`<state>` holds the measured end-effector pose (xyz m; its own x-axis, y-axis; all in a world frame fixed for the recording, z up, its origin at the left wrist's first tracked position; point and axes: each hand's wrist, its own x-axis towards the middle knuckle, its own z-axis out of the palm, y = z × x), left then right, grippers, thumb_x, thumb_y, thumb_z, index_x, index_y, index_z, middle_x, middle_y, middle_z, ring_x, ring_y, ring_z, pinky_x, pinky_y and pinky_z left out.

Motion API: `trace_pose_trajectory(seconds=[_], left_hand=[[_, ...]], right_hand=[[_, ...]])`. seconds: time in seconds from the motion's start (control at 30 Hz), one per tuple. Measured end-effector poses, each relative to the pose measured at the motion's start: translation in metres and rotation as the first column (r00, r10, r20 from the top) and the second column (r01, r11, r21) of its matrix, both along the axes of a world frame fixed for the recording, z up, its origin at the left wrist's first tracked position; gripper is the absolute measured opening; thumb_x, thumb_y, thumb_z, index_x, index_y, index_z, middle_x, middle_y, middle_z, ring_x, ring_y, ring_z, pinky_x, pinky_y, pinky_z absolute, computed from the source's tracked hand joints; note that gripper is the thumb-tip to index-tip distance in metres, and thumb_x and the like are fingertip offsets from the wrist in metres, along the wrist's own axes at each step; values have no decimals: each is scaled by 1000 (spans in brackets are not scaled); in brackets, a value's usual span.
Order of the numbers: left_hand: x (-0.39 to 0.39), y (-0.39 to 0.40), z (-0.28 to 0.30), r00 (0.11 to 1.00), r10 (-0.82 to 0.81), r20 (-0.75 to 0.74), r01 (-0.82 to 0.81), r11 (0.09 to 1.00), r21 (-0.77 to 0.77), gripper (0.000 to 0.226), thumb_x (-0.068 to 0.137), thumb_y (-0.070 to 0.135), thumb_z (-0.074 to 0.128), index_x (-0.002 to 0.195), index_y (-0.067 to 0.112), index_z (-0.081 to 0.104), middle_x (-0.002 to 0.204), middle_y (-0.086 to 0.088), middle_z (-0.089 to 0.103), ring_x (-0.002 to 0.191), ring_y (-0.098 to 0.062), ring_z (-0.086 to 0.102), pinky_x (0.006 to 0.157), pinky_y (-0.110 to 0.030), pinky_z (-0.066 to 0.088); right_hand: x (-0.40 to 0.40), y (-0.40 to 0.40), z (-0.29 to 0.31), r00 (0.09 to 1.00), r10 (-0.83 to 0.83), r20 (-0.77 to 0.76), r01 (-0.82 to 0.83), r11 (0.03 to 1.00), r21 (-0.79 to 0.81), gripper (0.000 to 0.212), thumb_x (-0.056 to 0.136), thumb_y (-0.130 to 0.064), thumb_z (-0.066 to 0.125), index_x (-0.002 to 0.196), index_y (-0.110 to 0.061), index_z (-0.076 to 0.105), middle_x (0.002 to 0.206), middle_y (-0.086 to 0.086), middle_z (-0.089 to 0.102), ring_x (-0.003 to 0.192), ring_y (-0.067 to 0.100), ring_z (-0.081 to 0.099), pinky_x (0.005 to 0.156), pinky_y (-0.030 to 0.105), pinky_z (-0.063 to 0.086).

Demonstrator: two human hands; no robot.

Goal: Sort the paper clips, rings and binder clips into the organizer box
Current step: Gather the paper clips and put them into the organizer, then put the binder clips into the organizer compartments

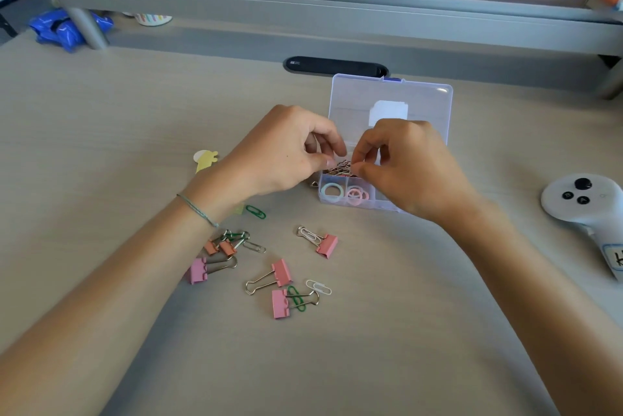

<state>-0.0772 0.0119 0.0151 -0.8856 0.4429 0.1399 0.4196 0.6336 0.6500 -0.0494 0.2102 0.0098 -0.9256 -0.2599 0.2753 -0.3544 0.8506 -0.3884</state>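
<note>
Both hands meet over the box (438,119): left hand (286,152) and right hand (404,166) have fingertips curled onto the paper clips (338,169) in its middle compartment, and whether they pinch any I cannot tell. I judge the clip-sorting step is half done; next I must release there, then fetch the binder clips (281,272) lying on the desk (101,132).

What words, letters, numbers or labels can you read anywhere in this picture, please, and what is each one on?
"A" and "B": on two small black buttons of the white controller.
Handwritten label on the controller's handle: cut off by the picture's edge, not readable.
Small pale mark on the black cable slot in the desk: too small to read.
White sticker on the organizer box lid: no legible text.
</note>
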Motion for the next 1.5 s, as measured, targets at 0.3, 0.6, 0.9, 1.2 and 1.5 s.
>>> trace_pose_trajectory(seconds=[0.3, 0.6, 0.9, 1.2, 1.5], left_hand=[[72, -50, -3, 997, -3, 76, 8, 997, -74, 9, 83, 20, 81, 84, 26, 75, 72, 12, 69, 61, -6, 59, 58, -20, 41], [98, -60, -1, 982, -73, 175, 118, 958, -262, 23, 77, 43, 84, 94, 34, 71, 79, 19, 69, 66, -3, 60, 59, -21, 45], [101, -49, -1, 995, -96, 16, 93, 880, -465, 13, 82, 40, 70, 92, 32, 68, 69, 14, 63, 69, 0, 55, 62, -27, 43], [90, -39, -1, 997, -63, 49, 77, 918, -389, 3, 73, 25, 66, 73, 24, 63, 56, 9, 59, 58, -5, 55, 59, -28, 48], [63, -8, 22, 977, -108, 182, 105, 994, 21, 13, 87, 13, 67, 78, 14, 77, 60, 11, 65, 56, -1, 51, 56, -17, 40]], right_hand=[[75, -36, -13, 979, 166, 115, -177, 979, 96, 21, 79, -30, 67, 101, -28, 67, 91, -10, 64, 85, 19, 61, 72, 36, 52], [94, -33, -12, 986, 147, 80, -156, 981, 118, 26, 83, -29, 68, 108, -28, 68, 94, -9, 67, 89, 18, 63, 75, 36, 52], [96, -27, -17, 989, 139, 59, -143, 987, 76, 19, 82, -27, 69, 101, -29, 71, 86, -14, 63, 80, 11, 59, 71, 34, 52], [83, -11, -6, 992, 123, 19, -124, 992, 32, 17, 83, -24, 68, 100, -28, 72, 86, -15, 64, 78, 10, 58, 71, 37, 53], [39, 51, 38, 991, -78, 106, 74, 996, 44, 14, 79, -19, 74, 90, -27, 76, 80, -12, 69, 75, 8, 65, 69, 20, 50]])
